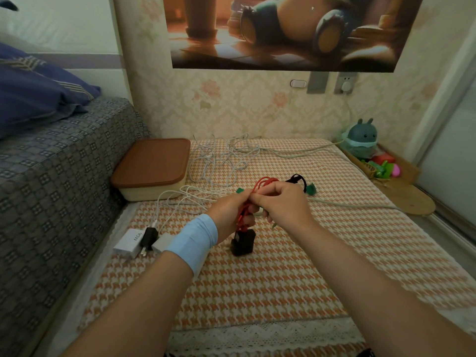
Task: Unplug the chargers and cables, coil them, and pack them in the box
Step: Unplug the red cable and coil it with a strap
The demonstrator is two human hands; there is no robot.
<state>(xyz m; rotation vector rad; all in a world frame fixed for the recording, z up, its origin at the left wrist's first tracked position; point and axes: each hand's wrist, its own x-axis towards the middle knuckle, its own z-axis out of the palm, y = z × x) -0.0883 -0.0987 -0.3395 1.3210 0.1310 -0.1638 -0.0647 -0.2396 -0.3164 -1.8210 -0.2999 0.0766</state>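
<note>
While the left hand curls round a bundle of red cable at the centre of the frame, the right hand pinches the same cable between thumb and fingertips, touching the left. The red cable is thin and smooth, gathered into several loose loops that rise above the knuckles and run down through the left fist. Below that fist hangs a blocky black charger, its lower end at the orange-and-white houndstooth mat; whether it rests there or hangs just above, I cannot tell. A light blue band wraps the left wrist.

Left of centre, against the bed, sits the cream box with its brown lid closed. Behind the hands, a tangle of thin white cables lies loose on the mat, just beside the box. At the left edge of the mat, 2 white chargers and 1 black plug lie close together, the larger white one marked 90W. A small black cable loop with a green tag lies just right of the right hand, and a thick pale cable runs off toward the right.
</note>
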